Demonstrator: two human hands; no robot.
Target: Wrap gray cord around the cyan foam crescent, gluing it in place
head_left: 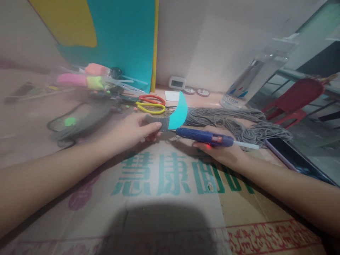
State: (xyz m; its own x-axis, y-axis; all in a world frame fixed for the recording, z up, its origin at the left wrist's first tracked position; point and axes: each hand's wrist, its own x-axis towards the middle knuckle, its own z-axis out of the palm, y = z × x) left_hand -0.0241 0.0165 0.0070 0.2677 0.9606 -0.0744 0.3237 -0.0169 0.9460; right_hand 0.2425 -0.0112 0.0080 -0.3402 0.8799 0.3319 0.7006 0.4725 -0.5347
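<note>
My left hand [140, 128] pinches a small piece wrapped in grey cord [162, 124] between thumb and fingers. From its right end a bright turquoise curved sheet [180, 112] stands up, perhaps card or foam. My right hand [221, 150] is wrapped round a blue hot glue gun [196, 135], whose red light glows underneath. A whitish glue stick [247, 145] juts from the gun's back end. The nozzle points left and meets the lower edge of the cord-wrapped piece; whether it touches I cannot tell. Just behind my left hand lie scissors [151, 108] with red and yellow handles.
A grey cord bundle [239, 118] stretches behind my right hand, near a phone [297, 159]. A clear bottle [255, 78] stands at the back right, and a small digital clock [177, 82] by the wall. Coloured clay-like lumps [79, 78] lie back left. Printed cardboard [170, 209] covers the front.
</note>
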